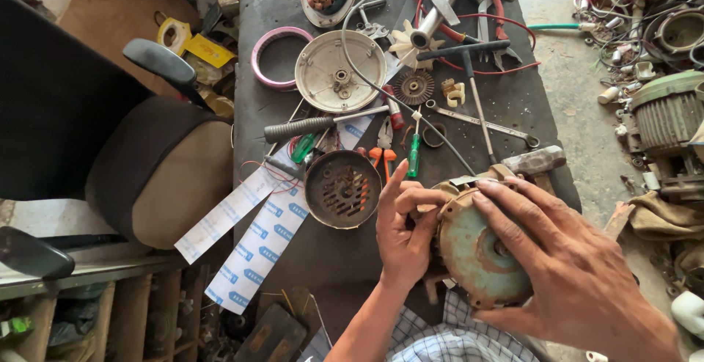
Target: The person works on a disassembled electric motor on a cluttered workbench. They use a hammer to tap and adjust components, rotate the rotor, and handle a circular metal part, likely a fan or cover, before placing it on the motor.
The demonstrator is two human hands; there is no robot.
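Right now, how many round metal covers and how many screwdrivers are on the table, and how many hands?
Round covers: 3 - pale cover, dark vented cover, green cover held by the hands
Screwdrivers with green handles: 2 -
Hands: 2 - left hand, right hand
Total: 7

My left hand (402,230) and my right hand (568,267) are both bare, with no gloves, no rings and no watch on them. My left forearm is also uncovered up to the elbow. Below my arms, my checked cloth (455,336) is visible, white with thin dark blue lines crossing in small squares.
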